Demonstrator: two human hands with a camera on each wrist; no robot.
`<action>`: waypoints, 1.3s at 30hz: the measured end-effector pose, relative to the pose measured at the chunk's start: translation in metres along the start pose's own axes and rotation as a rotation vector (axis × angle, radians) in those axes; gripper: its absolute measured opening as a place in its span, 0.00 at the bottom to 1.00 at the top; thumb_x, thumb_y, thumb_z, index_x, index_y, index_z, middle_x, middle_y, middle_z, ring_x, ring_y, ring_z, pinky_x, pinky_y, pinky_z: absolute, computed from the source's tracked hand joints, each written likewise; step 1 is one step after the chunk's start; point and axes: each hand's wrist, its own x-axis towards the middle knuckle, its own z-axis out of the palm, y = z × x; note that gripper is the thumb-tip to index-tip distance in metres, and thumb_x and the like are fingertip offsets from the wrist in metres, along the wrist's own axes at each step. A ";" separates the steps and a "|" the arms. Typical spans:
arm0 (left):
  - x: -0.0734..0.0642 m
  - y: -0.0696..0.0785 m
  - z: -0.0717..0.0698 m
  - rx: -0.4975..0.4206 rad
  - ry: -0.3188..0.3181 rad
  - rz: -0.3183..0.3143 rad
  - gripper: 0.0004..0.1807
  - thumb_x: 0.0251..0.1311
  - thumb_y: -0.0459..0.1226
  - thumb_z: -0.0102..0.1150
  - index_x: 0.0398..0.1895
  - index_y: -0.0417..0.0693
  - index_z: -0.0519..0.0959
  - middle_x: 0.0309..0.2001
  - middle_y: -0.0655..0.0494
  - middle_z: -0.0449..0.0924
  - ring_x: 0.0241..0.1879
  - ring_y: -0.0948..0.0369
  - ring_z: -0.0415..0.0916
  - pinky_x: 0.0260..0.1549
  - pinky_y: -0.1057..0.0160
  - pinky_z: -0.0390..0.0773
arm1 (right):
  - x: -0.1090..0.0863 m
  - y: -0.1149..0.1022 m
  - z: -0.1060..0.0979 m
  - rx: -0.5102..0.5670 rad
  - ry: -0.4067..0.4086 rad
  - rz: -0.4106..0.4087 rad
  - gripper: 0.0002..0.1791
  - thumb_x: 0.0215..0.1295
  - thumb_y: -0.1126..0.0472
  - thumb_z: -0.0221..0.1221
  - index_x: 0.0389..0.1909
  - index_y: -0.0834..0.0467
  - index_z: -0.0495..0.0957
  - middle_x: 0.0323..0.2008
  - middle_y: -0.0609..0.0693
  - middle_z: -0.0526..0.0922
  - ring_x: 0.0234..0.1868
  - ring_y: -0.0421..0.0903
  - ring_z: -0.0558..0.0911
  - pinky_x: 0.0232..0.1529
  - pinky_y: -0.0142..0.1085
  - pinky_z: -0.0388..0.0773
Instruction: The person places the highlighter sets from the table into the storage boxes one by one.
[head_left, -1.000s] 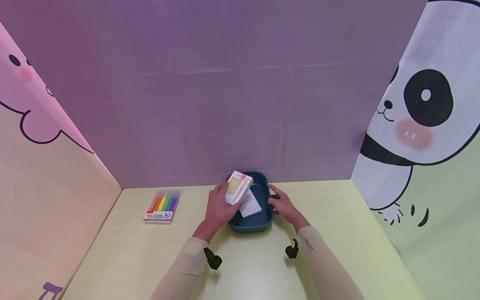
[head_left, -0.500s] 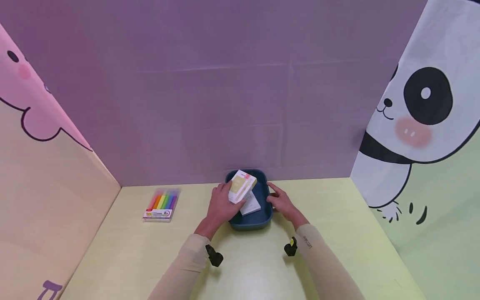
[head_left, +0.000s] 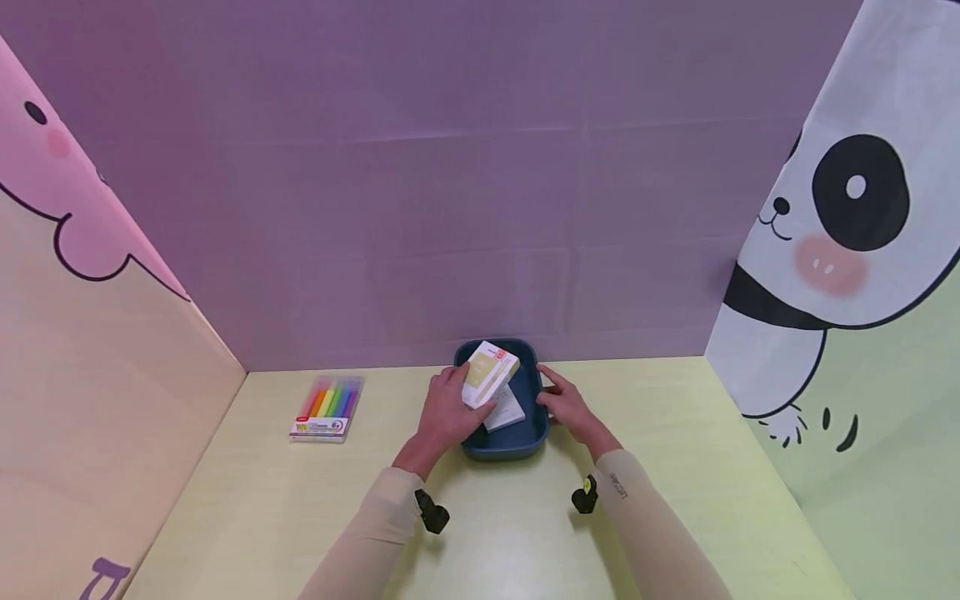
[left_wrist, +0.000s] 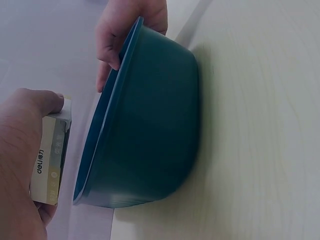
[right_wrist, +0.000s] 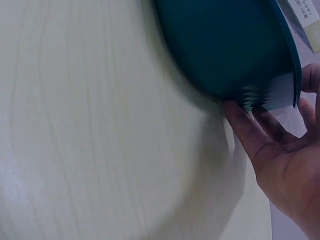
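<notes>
Rightward the box (head_left: 490, 375) has moved, left hand (head_left: 446, 410) pinching it, long axis toward far right; right hand (head_left: 568, 411) pinches the basin (head_left: 506, 455); only left wrist view shows "deli".

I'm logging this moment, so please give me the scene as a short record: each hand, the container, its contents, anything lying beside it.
Left hand: grips a yellow-and-white box above the bin
Right hand: holds the bin's right edge
Container: blue-green bin on the table
Contents: white box, partly hidden by the held one
Beside it: clear pack of rainbow-colored pens, on the left
</notes>
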 end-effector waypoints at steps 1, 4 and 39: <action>0.000 0.001 0.000 0.000 -0.005 -0.002 0.49 0.51 0.59 0.66 0.71 0.43 0.62 0.62 0.45 0.68 0.55 0.51 0.63 0.52 0.55 0.71 | 0.000 0.000 0.000 0.002 -0.001 -0.001 0.36 0.63 0.66 0.53 0.73 0.45 0.61 0.54 0.63 0.75 0.46 0.55 0.77 0.37 0.47 0.82; 0.000 0.003 -0.002 -0.007 -0.008 -0.001 0.48 0.51 0.58 0.66 0.71 0.43 0.62 0.62 0.45 0.67 0.55 0.51 0.63 0.53 0.54 0.71 | -0.001 0.001 0.000 0.010 -0.005 0.004 0.36 0.63 0.66 0.53 0.73 0.44 0.61 0.54 0.63 0.75 0.46 0.54 0.77 0.37 0.47 0.82; -0.001 -0.008 -0.016 0.058 0.018 0.112 0.45 0.55 0.61 0.61 0.71 0.46 0.63 0.67 0.43 0.63 0.65 0.46 0.59 0.62 0.41 0.60 | -0.002 0.000 0.002 0.014 -0.003 0.017 0.36 0.64 0.67 0.53 0.73 0.44 0.61 0.56 0.64 0.74 0.48 0.55 0.77 0.38 0.46 0.82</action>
